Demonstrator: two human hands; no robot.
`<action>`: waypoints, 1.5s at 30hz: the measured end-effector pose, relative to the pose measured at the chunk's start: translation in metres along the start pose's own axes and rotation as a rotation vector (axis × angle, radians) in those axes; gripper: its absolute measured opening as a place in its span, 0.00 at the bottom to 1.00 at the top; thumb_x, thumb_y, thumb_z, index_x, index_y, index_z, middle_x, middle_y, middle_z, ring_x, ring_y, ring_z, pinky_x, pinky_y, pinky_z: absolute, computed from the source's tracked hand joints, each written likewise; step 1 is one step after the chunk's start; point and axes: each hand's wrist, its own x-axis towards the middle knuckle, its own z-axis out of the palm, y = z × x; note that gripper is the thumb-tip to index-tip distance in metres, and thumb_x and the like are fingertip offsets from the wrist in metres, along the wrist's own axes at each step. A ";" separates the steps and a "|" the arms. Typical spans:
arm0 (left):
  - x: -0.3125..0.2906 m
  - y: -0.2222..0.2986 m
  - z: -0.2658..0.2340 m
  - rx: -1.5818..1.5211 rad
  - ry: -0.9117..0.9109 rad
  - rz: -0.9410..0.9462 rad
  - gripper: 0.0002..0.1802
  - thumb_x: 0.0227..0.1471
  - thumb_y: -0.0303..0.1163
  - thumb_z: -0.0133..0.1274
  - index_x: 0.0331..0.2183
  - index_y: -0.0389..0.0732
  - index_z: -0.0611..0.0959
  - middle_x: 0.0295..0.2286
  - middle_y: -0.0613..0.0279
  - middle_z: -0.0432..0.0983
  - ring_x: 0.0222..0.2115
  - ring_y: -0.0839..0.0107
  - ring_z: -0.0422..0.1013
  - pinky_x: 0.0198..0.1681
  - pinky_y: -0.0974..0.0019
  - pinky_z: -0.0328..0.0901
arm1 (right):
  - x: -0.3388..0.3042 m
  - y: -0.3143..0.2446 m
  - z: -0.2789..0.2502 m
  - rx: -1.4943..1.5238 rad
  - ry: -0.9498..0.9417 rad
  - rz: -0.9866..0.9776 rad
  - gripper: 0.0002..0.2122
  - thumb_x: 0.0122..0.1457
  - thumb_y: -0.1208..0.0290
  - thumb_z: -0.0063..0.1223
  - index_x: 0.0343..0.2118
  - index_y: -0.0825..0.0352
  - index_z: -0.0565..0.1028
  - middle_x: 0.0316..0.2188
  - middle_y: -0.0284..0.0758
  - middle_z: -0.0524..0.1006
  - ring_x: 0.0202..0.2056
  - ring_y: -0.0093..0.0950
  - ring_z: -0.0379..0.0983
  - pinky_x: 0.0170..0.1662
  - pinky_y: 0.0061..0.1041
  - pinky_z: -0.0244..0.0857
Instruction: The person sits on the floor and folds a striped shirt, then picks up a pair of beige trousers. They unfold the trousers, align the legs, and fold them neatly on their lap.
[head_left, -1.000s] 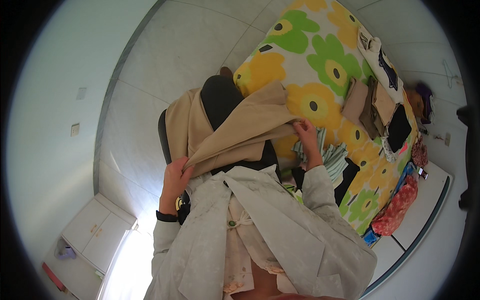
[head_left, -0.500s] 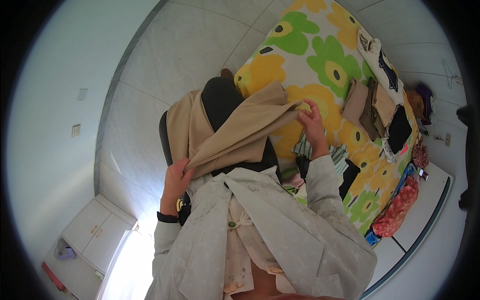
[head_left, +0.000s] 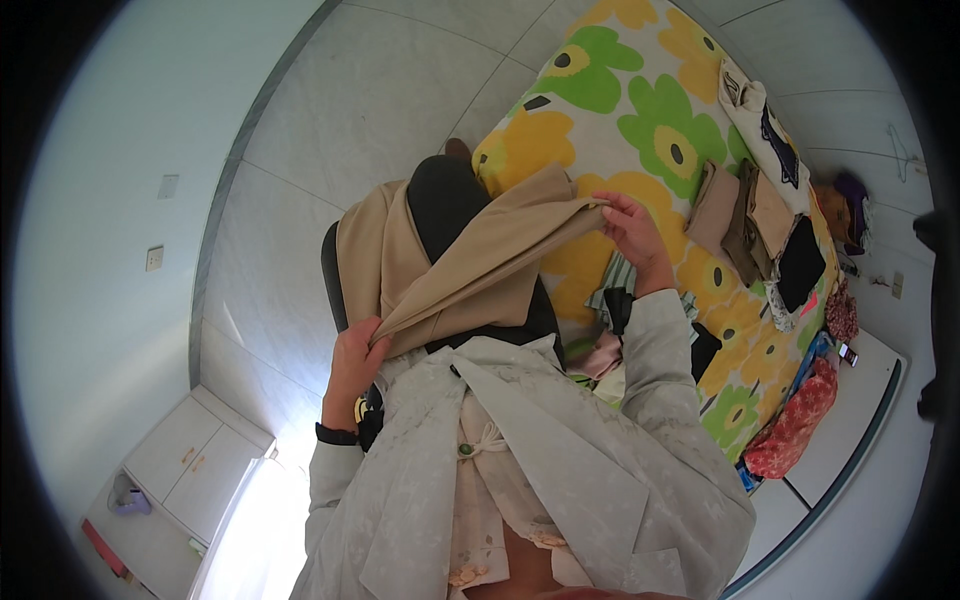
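Tan trousers (head_left: 480,270) lie across my lap, over my dark-clad legs (head_left: 445,205). One part drapes over my left leg, while another is pulled into a long folded band running up to the right. At the band's lower left end, my left hand (head_left: 352,362) grips the gathered cloth. My right hand (head_left: 636,238) pinches its upper right end between thumb and fingers, above the edge of the bed. Between the hands the cloth is drawn out with lengthwise creases.
To the right is a bed with a flowered cover (head_left: 600,60). Folded brown clothes (head_left: 715,205), a black folded cloth (head_left: 800,262) and a white garment (head_left: 745,100) lie on it. A striped cloth (head_left: 612,280) is beside my right forearm. A white cabinet (head_left: 180,440) stands lower left.
My right hand has shifted slightly right and turned, its fingers now closed over the cloth's end. The band between my hands looks straighter. My left hand holds nearly the same spot.
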 end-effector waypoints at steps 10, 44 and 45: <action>0.000 -0.001 0.000 0.000 0.015 0.002 0.07 0.46 0.27 0.52 0.25 0.32 0.74 0.21 0.44 0.69 0.24 0.48 0.67 0.26 0.59 0.61 | -0.010 -0.021 0.022 -0.028 -0.020 -0.097 0.15 0.56 0.79 0.50 0.48 0.70 0.72 0.41 0.31 0.75 0.42 0.20 0.71 0.47 0.20 0.64; 0.003 -0.019 0.001 0.459 0.173 0.431 0.10 0.43 0.22 0.53 0.32 0.43 0.79 0.31 0.59 0.75 0.28 0.57 0.71 0.29 0.58 0.66 | -0.006 -0.025 0.034 -0.776 0.171 -0.440 0.09 0.58 0.79 0.48 0.41 0.66 0.73 0.34 0.29 0.73 0.35 0.20 0.70 0.38 0.19 0.66; 0.004 -0.019 0.001 0.439 0.184 0.429 0.10 0.43 0.22 0.53 0.32 0.43 0.79 0.31 0.58 0.75 0.28 0.56 0.72 0.29 0.59 0.66 | -0.007 -0.027 0.034 -0.818 0.161 -0.421 0.08 0.58 0.80 0.47 0.41 0.65 0.73 0.34 0.30 0.74 0.35 0.21 0.70 0.37 0.19 0.66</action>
